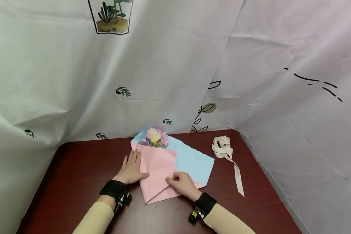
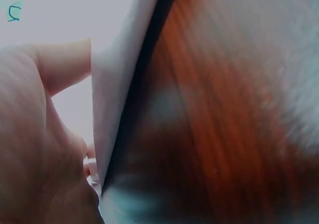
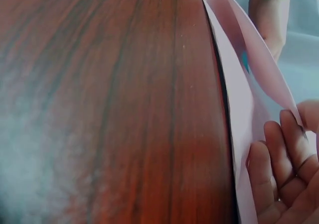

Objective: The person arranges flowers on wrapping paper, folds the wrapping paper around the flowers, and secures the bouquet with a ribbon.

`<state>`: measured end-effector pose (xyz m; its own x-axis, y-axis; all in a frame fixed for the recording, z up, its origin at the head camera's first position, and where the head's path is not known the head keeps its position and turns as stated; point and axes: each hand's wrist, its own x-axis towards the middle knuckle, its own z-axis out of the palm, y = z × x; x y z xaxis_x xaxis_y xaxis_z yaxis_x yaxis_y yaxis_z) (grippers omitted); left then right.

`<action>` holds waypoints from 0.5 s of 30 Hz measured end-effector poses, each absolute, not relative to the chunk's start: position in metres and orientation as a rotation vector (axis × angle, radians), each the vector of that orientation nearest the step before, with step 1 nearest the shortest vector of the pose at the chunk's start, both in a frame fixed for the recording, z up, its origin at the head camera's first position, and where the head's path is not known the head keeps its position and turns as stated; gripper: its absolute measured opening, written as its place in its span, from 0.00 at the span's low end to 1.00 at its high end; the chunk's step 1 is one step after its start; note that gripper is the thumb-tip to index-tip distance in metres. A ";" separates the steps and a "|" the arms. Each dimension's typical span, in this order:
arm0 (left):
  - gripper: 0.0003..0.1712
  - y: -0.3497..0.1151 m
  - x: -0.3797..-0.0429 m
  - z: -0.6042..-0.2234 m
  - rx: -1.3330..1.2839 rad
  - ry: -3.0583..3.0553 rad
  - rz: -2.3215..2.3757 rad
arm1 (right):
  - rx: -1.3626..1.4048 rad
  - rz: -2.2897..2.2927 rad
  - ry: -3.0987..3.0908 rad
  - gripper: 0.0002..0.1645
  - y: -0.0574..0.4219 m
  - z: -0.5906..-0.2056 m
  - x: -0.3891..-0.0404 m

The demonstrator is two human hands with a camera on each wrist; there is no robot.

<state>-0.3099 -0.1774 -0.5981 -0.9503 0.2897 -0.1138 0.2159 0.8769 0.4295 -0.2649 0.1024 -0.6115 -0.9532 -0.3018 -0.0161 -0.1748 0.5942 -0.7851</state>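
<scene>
A sheet of wrapping paper (image 1: 156,164), pink outside and light blue inside, lies on the table with its left side folded over. Artificial-looking flowers (image 1: 155,136) in pink, yellow and purple poke out above the fold; their stems are hidden. Spread along the left edge of the pink flap, my left hand (image 1: 131,170) presses it with straight fingers and thumb out. My right hand (image 1: 183,184) pinches the flap's lower right edge between thumb and fingers. In the right wrist view this edge is raised, leaving a gap between the paper layers.
A coil of cream ribbon (image 1: 222,148) with a printed loose tail lies on the right of the dark red wooden table (image 1: 84,172). White patterned cloth (image 1: 163,65) hangs behind and along the sides. Each wrist wears a black strap (image 1: 205,203) with a small camera.
</scene>
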 end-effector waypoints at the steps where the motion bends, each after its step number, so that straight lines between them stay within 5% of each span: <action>1: 0.64 -0.178 -0.311 -0.598 0.392 2.868 0.630 | -0.408 -1.289 2.670 0.27 0.103 -0.612 -0.265; 7: 0.54 -0.179 -0.318 -0.598 0.351 2.888 0.675 | -0.416 -1.284 2.653 0.24 0.104 -0.614 -0.265; 15: 0.62 -0.177 -0.328 -0.618 0.311 2.913 0.701 | -0.409 -1.321 2.656 0.23 0.107 -0.616 -0.267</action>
